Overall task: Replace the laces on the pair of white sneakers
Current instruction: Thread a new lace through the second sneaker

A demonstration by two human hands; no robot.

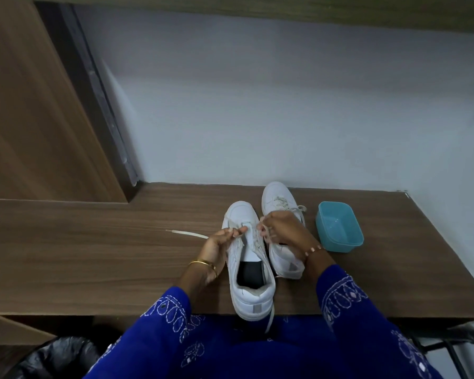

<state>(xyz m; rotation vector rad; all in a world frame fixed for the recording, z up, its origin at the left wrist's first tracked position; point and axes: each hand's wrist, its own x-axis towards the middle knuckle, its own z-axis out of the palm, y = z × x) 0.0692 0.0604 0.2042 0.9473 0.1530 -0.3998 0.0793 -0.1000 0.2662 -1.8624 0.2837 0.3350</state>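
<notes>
- Nearest the viewer, two arms in blue sleeves (pixel 170 318) with white embroidery reach forward over the front edge of a wooden table (pixel 80 255).
- A near white sneaker (pixel 251 272) stands on the table between the arms, heel toward the viewer and slightly over the edge, toe pointing away. Its dark insole shows through the opening.
- A loose lace end (pixel 270 321) hangs down past that sneaker's heel, over the table edge.
- The left hand (pixel 220 243), with a gold bangle at the wrist, rests at the sneaker's left side and pinches a lace between thumb and fingers.
- That white lace (pixel 188 234) trails leftward from the hand, lying flat on the table.
- The right hand (pixel 281 228), with a copper-coloured bracelet, has its fingers curled round lace at the sneaker's right eyelets.
- A second white sneaker (pixel 278 199) sits just beside and slightly beyond the first, partly hidden by the right hand, with laces in it.
- To the right, near the second sneaker, stands a teal plastic tub (pixel 340 228).
- Beyond the table rises a pale wall (pixel 285 105).
</notes>
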